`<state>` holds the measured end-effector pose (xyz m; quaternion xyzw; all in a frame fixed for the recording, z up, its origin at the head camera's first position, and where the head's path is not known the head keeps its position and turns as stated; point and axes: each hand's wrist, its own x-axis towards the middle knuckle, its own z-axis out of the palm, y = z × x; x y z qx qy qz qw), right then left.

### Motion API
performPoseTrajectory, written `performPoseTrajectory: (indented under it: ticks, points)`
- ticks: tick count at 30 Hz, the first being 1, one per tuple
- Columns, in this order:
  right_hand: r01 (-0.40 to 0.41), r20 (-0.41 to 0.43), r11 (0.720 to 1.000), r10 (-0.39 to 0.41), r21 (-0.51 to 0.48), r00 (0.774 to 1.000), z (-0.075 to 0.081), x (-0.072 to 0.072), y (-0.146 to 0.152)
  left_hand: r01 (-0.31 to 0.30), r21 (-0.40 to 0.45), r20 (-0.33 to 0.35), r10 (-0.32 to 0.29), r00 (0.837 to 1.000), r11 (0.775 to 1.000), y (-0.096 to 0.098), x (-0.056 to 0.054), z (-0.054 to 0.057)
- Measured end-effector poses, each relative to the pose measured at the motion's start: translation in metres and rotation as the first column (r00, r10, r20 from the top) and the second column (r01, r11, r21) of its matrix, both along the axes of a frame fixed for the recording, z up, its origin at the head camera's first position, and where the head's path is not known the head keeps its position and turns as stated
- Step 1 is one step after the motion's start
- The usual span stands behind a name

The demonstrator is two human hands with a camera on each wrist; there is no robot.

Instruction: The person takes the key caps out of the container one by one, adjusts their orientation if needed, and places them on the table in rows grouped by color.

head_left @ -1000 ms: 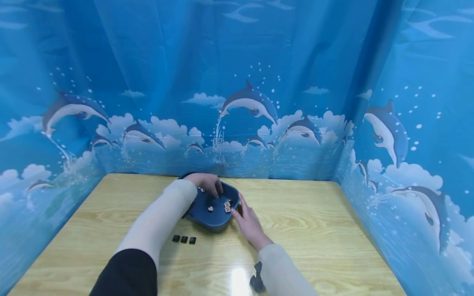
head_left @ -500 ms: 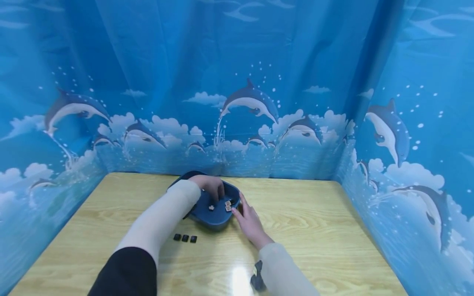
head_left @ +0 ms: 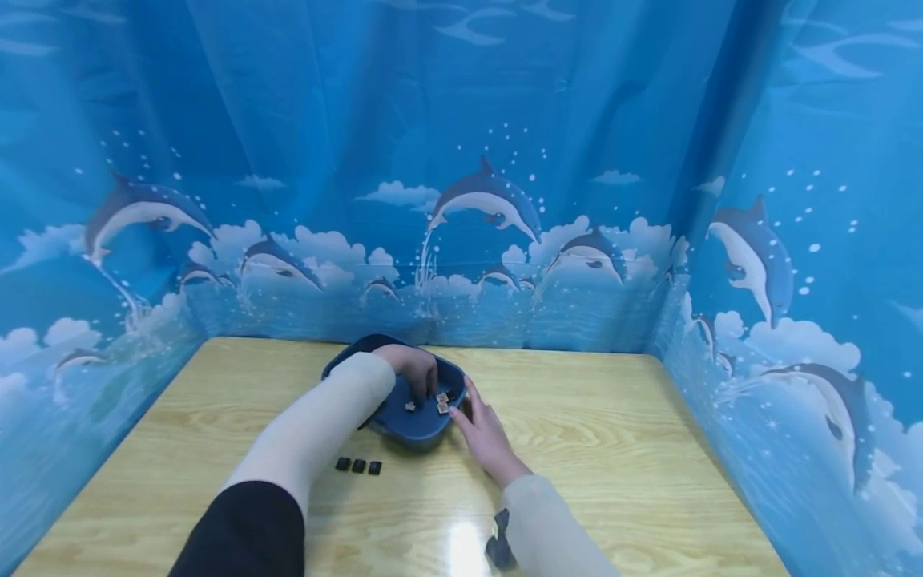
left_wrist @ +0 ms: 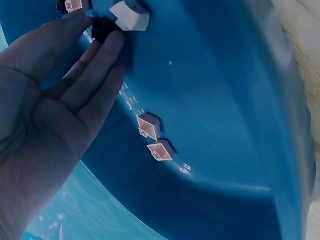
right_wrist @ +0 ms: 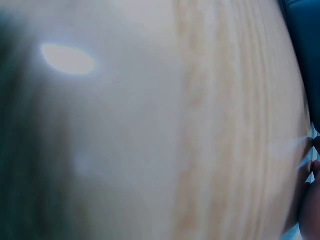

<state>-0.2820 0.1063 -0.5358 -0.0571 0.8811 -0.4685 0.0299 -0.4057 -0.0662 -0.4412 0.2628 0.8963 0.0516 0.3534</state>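
Observation:
A dark blue basin (head_left: pixel 407 429) stands on the wooden table with small keycaps in it. My left hand (head_left: pixel 414 370) reaches down inside; in the left wrist view its thumb and fingertips pinch a black keycap (left_wrist: pixel 103 29). Right beside that lies a white keycap (left_wrist: pixel 132 16), and another pale one (left_wrist: pixel 75 5) sits at the top edge. Two more pale keycaps, one upper (left_wrist: pixel 149 126) and one lower (left_wrist: pixel 161 150), lie hollow side showing. My right hand (head_left: pixel 486 437) holds the basin's near right rim; the right wrist view catches only a bit of its fingers (right_wrist: pixel 311 210).
Three black keycaps (head_left: pixel 359 466) stand in a row on the table (head_left: pixel 613 449), in front of the basin. A dark object (head_left: pixel 500 543) shows at the right sleeve. A blue dolphin-print curtain (head_left: pixel 461 120) closes off the back and sides.
My left hand has shifted slightly right and lower inside the basin, its fingers drawn closer together. The right hand keeps its place at the rim.

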Motion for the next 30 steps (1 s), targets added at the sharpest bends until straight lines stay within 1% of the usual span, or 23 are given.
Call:
performPoseTrajectory:
  ticks: [4,8,12,13,16,20,24,26,30]
  points:
    - [0.000,0.007,1.000,0.000,-0.013,1.000,0.001,0.000,-0.001,0.006,-0.024,-0.014,-0.006,1.000,1.000,0.003,0.001,0.000]
    - [-0.001,0.005,1.000,0.001,-0.020,1.000,0.001,0.001,-0.001,-0.004,-0.036,-0.014,0.003,1.000,0.999,0.006,0.003,-0.001]
    - [0.005,0.001,1.000,-0.005,-0.027,1.000,0.001,0.001,-0.001,0.010,-0.016,-0.009,-0.010,1.000,1.000,0.006,0.004,-0.001]
    - [0.008,0.002,1.000,-0.008,-0.030,1.000,0.001,0.001,0.000,0.020,-0.004,-0.011,-0.020,1.000,1.000,0.006,0.004,0.000]
    - [0.011,-0.003,0.999,-0.011,-0.042,1.000,0.002,0.002,0.000,0.020,0.057,-0.002,-0.020,1.000,0.998,0.002,0.004,0.004]
    - [0.004,-0.021,0.999,-0.005,-0.042,1.000,0.000,0.002,0.000,-0.011,0.146,0.017,0.008,1.000,0.989,-0.005,0.007,0.010]
    - [0.009,-0.018,0.999,-0.010,-0.030,1.000,-0.002,0.002,0.000,-0.030,0.211,0.025,0.025,0.999,0.977,-0.013,0.012,0.015]
    - [0.013,-0.014,1.000,-0.013,-0.027,1.000,-0.002,0.002,0.000,-0.028,0.233,0.009,0.027,1.000,0.972,-0.016,0.015,0.017]
    - [0.019,-0.005,1.000,-0.019,-0.019,1.000,-0.001,0.002,-0.001,-0.005,0.254,-0.049,0.018,0.999,0.967,-0.022,0.020,0.021]
